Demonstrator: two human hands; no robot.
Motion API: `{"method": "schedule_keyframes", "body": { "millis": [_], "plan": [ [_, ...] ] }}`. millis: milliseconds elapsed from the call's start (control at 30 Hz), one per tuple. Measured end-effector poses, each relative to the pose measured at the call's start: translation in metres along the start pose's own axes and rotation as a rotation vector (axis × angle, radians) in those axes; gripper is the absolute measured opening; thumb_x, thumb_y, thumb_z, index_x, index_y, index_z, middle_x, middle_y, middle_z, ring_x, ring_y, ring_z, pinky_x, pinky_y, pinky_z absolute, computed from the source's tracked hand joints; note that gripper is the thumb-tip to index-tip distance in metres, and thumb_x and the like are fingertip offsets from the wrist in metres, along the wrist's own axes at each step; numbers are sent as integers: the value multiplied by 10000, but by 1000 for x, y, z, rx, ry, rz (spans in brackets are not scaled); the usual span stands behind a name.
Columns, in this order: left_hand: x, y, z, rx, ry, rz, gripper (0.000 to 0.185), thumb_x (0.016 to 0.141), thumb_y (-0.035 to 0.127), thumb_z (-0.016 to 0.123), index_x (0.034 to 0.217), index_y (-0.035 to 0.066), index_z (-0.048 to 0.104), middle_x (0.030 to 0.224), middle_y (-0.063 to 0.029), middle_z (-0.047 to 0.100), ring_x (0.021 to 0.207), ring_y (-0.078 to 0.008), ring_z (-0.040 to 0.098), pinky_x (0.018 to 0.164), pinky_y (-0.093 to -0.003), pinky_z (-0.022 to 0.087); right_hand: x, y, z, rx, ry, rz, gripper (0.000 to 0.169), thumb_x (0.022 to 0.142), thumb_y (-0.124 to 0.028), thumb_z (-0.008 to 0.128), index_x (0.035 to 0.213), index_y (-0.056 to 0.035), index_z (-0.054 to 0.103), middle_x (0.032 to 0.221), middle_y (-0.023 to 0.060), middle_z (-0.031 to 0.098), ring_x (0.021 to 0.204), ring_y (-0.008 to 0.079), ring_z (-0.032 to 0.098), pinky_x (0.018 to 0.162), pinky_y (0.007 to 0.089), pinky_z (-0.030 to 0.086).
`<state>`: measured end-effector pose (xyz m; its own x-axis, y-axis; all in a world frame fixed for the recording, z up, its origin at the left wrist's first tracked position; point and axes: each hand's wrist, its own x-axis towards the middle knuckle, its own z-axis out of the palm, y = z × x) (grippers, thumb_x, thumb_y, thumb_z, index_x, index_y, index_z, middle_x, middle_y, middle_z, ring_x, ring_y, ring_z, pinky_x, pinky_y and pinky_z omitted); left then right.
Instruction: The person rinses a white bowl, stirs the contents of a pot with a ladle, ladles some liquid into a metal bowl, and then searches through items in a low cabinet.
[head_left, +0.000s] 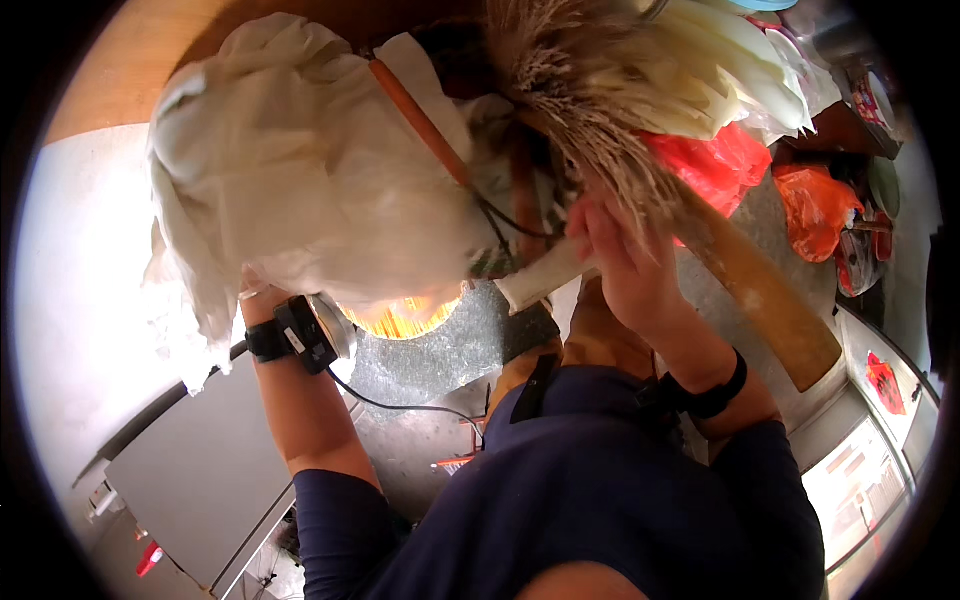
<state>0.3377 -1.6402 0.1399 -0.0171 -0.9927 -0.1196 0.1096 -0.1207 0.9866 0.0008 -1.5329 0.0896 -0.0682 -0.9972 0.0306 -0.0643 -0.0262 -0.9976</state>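
A large bundle of off-white cloth (300, 180) fills the upper left, hanging in folds. My left hand is hidden behind or under it; only the wrist shows at its lower edge, so its grip cannot be made out. My right hand (626, 259), blurred, is curled around the base of a dried-grass broom (570, 82), whose plumes fan upward. A pale, handle-like piece (544, 281) sticks out to the left of this hand. Across the cloth slants an orange-brown handle (420, 124) with dark cords at its lower end.
A curved wooden piece (765, 300) runs along the right. Beyond it are a red plastic bag (720, 165) and an orange plastic bag (814, 210). Under the cloth shows a sunlit round slatted object (405, 319). A grey panel (202, 450) stands at lower left.
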Motion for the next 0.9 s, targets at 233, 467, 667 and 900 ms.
{"method": "schedule_keyframes", "body": {
  "millis": [233, 467, 667, 900],
  "plan": [
    [7, -5, 5, 68, -26, -11, 463, 630, -37, 429, 1087, -60, 502, 867, -106, 611, 819, -260, 590, 697, -316, 479, -4, 12, 1, -156, 35, -37, 235, 878, -39, 458, 1098, 25, 514, 819, 101, 575, 688, 190, 545, 624, 286, 448],
    [15, -22, 30, 343, -112, -18, 437, 644, -33, 431, 1072, -61, 514, 836, -106, 621, 797, -266, 599, 680, -322, 480, -9, 19, 0, -242, -16, -100, 299, 929, -57, 373, 1204, 0, 477, 789, 33, 517, 692, 95, 475, 632, 207, 408],
    [39, -88, 82, 993, -215, 212, 302, 744, 79, 491, 1016, -45, 530, 835, -186, 604, 794, -337, 582, 685, -385, 463, -17, 6, -5, -140, -136, 75, 265, 921, -115, 429, 1151, -27, 526, 838, 41, 559, 778, 96, 516, 692, 222, 422],
    [14, -75, 152, 174, -281, -136, 320, 835, 139, 505, 1106, -28, 471, 1020, -179, 549, 914, -263, 541, 805, -349, 428, -39, 25, -45, -65, -384, 181, 213, 865, -171, 519, 1023, -41, 580, 852, 73, 596, 798, 153, 546, 720, 285, 435]
  ]
}}
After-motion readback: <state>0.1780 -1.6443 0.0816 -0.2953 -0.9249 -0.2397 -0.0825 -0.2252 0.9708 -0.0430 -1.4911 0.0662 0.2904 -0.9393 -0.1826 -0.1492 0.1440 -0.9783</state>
